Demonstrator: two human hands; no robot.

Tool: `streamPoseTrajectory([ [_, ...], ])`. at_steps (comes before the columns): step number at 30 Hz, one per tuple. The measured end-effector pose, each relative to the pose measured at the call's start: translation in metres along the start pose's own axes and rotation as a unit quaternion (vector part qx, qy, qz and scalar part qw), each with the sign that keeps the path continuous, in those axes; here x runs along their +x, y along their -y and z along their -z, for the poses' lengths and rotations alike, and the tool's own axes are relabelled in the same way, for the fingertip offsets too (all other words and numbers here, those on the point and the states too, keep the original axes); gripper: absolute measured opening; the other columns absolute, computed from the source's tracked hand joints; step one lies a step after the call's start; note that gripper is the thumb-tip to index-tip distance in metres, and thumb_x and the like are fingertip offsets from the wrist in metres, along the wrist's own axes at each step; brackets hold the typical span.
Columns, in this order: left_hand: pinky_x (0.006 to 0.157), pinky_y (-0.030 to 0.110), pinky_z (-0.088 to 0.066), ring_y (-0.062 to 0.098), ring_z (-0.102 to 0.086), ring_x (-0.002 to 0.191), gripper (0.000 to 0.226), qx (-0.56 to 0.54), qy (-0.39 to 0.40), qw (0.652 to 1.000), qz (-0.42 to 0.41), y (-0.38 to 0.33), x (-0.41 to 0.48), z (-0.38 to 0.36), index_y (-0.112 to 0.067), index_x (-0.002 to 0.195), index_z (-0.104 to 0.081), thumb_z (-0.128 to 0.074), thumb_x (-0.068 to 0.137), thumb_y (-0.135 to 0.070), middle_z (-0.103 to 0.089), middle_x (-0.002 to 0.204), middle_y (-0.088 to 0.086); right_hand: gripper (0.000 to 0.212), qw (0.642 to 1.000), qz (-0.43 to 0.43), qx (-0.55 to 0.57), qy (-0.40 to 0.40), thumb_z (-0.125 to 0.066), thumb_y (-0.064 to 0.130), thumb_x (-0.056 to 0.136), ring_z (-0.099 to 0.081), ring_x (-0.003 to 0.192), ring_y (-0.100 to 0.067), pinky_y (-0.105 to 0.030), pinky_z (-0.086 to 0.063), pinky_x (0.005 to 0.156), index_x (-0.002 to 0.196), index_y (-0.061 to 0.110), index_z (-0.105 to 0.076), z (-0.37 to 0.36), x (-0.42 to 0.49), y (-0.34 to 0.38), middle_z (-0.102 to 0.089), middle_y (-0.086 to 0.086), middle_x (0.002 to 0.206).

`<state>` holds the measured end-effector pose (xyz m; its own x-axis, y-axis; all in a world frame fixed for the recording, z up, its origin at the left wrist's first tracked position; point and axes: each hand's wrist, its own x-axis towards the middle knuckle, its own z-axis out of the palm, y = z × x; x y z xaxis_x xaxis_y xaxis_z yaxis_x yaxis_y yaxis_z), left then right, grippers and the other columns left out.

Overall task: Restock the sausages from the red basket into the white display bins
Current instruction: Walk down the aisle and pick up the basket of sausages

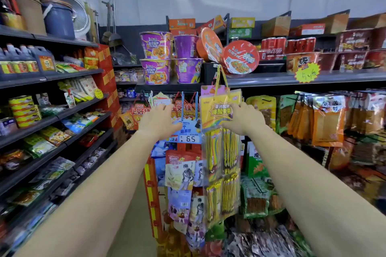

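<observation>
Neither red basket nor white bins show; right hand pinches a hanging yellow snack bag at twelve o'clock, left hand spread.

Head view faces forward along a shop aisle, shelves close.

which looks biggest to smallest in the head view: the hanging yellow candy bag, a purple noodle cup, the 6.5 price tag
1. hanging yellow candy bag
2. purple noodle cup
3. 6.5 price tag
The cup sits farther back, so its true size compared with the tag is unsure.
</observation>
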<state>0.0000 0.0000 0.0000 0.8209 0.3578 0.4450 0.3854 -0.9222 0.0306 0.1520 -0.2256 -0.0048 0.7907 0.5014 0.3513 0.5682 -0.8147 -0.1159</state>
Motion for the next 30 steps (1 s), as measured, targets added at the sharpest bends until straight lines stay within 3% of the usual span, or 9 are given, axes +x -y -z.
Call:
streamPoseTrajectory([
  [4,0.1,0.048,-0.047,0.03,-0.037,0.14,0.08,-0.04,0.093,0.995,-0.007,-0.043,-0.016,-0.051,-0.02,0.156,-0.024,-0.049,0.092,-0.061,-0.032,0.158,0.006,0.082,0.997,-0.03,-0.034,0.058,-0.053,0.066,0.086,-0.047,0.126,-0.036,-0.049,-0.05,0.091,0.15,0.019,-0.032,-0.046,-0.04,-0.052,-0.044,-0.013,0.144],
  [10,0.097,0.048,-0.049,0.032,-0.042,0.134,0.079,-0.023,0.206,0.974,-0.091,-0.123,-0.054,-0.154,-0.018,0.154,-0.028,-0.05,0.091,-0.062,-0.038,0.152,0.011,0.079,0.975,-0.106,-0.044,0.19,-0.056,0.066,0.084,-0.047,0.124,-0.036,-0.049,-0.048,0.092,0.145,0.019,-0.037,-0.121,-0.115,-0.142,-0.045,-0.013,0.139],
  [13,0.095,0.047,-0.052,0.032,-0.039,0.139,0.081,-0.039,0.267,0.955,-0.123,-0.174,-0.074,-0.194,-0.021,0.158,-0.019,-0.047,0.094,-0.062,-0.028,0.159,0.009,0.078,0.965,-0.14,-0.04,0.218,-0.057,0.066,0.085,-0.046,0.127,-0.037,-0.049,-0.046,0.094,0.144,0.018,-0.038,-0.145,-0.154,-0.189,-0.044,-0.014,0.142],
  [17,0.099,0.045,-0.05,0.03,-0.036,0.141,0.083,-0.053,0.307,0.932,-0.185,-0.241,-0.098,-0.236,-0.023,0.157,-0.019,-0.047,0.091,-0.065,-0.03,0.159,0.007,0.079,0.949,-0.204,-0.031,0.24,-0.056,0.066,0.085,-0.045,0.127,-0.037,-0.049,-0.047,0.094,0.145,0.018,-0.036,-0.163,-0.21,-0.239,-0.044,-0.013,0.141],
  [25,0.106,0.046,-0.044,0.027,-0.036,0.141,0.084,-0.076,0.422,0.846,-0.316,-0.325,-0.152,-0.314,-0.024,0.157,-0.02,-0.048,0.09,-0.065,-0.03,0.159,0.004,0.078,0.882,-0.379,0.003,0.28,-0.062,0.068,0.08,-0.049,0.124,-0.035,-0.049,-0.046,0.093,0.137,0.019,-0.045,-0.197,-0.327,-0.284,-0.049,-0.01,0.135],
  [30,0.109,0.04,-0.039,0.029,-0.036,0.142,0.081,-0.071,0.437,0.801,-0.402,-0.347,-0.177,-0.345,-0.018,0.157,-0.024,-0.053,0.093,-0.059,-0.033,0.158,0.009,0.08,0.822,-0.498,0.018,0.277,-0.064,0.065,0.079,-0.048,0.128,-0.036,-0.047,-0.045,0.097,0.141,0.018,-0.044,-0.212,-0.387,-0.266,-0.049,-0.012,0.139],
])
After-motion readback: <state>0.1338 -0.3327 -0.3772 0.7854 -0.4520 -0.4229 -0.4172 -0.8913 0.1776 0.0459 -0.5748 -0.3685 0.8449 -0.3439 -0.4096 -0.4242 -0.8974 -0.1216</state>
